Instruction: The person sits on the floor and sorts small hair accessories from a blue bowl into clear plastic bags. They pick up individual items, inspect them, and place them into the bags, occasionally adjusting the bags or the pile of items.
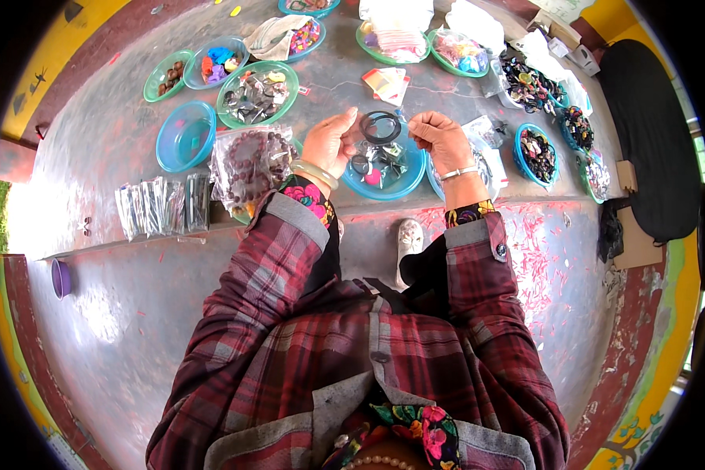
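Thin black loops (pixel 381 114), like coiled cord, hang between my two hands above a blue basin. My left hand (pixel 330 145), with a pale bangle at the wrist, is closed at their left side, fingertips together. From the right, my right hand (pixel 440 141), wearing a silver bracelet, pinches at the loops' edge with thumb and forefinger. The blue basin (pixel 384 188) below holds small clear packets with dark pieces and a bright pink item (pixel 373 177). Beside my left hand lies a clear bag of dark red beads (pixel 251 160).
Left on the raised ledge are an empty blue basin (pixel 172 149), a green basin of packets (pixel 256 94) and a row of slim packets (pixel 150 208). On the right stand baskets of dark trinkets (pixel 536 154). Red-and-white cards (pixel 387 83) lie ahead. A purple bin (pixel 61 278) stands on the floor.
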A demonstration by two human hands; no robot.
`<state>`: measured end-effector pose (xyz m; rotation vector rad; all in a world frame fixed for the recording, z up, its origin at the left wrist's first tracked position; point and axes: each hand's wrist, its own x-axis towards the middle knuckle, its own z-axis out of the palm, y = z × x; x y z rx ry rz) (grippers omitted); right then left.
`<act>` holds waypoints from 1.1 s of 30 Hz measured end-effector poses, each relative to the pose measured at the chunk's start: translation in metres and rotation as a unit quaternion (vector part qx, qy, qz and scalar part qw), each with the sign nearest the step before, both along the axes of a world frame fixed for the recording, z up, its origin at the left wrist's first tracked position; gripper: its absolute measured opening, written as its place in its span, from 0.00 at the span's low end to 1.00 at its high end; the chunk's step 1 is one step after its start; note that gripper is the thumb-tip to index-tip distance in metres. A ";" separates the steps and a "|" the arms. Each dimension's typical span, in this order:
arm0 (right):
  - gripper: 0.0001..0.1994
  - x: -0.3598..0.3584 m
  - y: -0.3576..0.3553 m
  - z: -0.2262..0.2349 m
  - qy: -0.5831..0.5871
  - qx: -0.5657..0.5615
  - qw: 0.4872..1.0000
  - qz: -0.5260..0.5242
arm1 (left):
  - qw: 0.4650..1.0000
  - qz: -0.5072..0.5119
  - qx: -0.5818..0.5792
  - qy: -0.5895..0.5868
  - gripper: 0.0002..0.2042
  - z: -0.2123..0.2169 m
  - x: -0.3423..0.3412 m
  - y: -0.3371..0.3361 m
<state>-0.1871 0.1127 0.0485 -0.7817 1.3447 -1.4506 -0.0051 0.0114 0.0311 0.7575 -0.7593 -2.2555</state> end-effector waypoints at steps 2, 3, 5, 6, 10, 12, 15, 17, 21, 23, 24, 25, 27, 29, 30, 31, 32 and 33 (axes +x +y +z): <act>0.07 0.007 -0.002 0.005 -0.053 -0.002 0.995 -0.085 | 1.000 0.001 0.011 0.011 0.09 -0.004 0.001 -0.002; 0.08 0.013 -0.002 0.008 -0.079 -0.003 0.989 -0.128 | 1.000 0.000 0.016 0.021 0.08 -0.005 0.000 -0.002; 0.10 0.024 -0.005 0.007 -0.149 -0.015 0.984 -0.097 | 0.999 -0.004 0.017 0.035 0.08 -0.005 0.000 -0.001; 0.11 0.028 -0.006 0.006 -0.183 -0.021 0.979 -0.082 | 0.999 -0.008 0.012 0.040 0.08 -0.003 0.000 0.001; 0.13 0.035 -0.010 0.000 -0.190 -0.059 0.980 -0.030 | 0.998 -0.038 -0.038 0.016 0.08 -0.002 -0.001 0.005; 0.12 0.033 -0.014 -0.007 -0.185 -0.061 0.979 -0.053 | 0.996 -0.060 -0.065 -0.010 0.08 0.006 -0.001 0.008; 0.12 0.030 -0.014 -0.011 -0.184 -0.063 0.980 -0.047 | 0.989 -0.096 -0.106 -0.042 0.09 0.005 -0.002 0.009; 0.11 0.031 -0.014 -0.010 -0.177 -0.062 0.981 -0.040 | 0.987 -0.110 -0.110 -0.049 0.09 0.002 -0.001 0.008; 0.11 0.032 -0.013 -0.006 -0.152 -0.043 0.986 -0.047 | 0.988 -0.111 -0.094 -0.043 0.08 -0.002 -0.003 0.010; 0.12 0.027 -0.014 -0.009 -0.134 -0.036 0.988 -0.065 | 0.989 -0.105 -0.099 -0.042 0.08 -0.004 -0.003 0.010; 0.12 0.024 -0.014 -0.013 -0.118 -0.036 0.989 -0.084 | 0.989 -0.104 -0.100 -0.040 0.08 -0.005 -0.003 0.010; 0.13 0.020 -0.014 -0.016 -0.102 -0.037 0.989 -0.104 | 0.989 -0.103 -0.101 -0.039 0.08 -0.005 -0.003 0.011; 0.14 0.012 -0.013 -0.014 -0.154 -0.035 0.972 -0.174 | 0.994 -0.081 -0.072 -0.018 0.08 -0.009 -0.004 0.005; 0.16 0.012 -0.013 -0.009 -0.182 -0.029 0.965 -0.189 | 0.997 -0.061 -0.044 -0.003 0.08 -0.012 -0.002 0.001; 0.17 0.014 -0.013 -0.005 -0.183 -0.025 0.968 -0.170 | 0.998 -0.054 -0.031 0.003 0.08 -0.008 -0.001 0.001; 0.17 0.017 -0.012 -0.002 -0.184 -0.021 0.971 -0.152 | 0.999 -0.046 -0.017 0.009 0.08 -0.004 -0.001 0.002; 0.17 0.023 -0.010 0.000 -0.188 -0.024 0.974 -0.123 | 0.999 -0.042 -0.019 0.019 0.08 -0.003 -0.002 0.003; 0.16 0.031 -0.011 -0.001 -0.183 -0.032 0.976 -0.112 | 0.999 -0.034 -0.016 0.019 0.08 -0.005 -0.002 0.003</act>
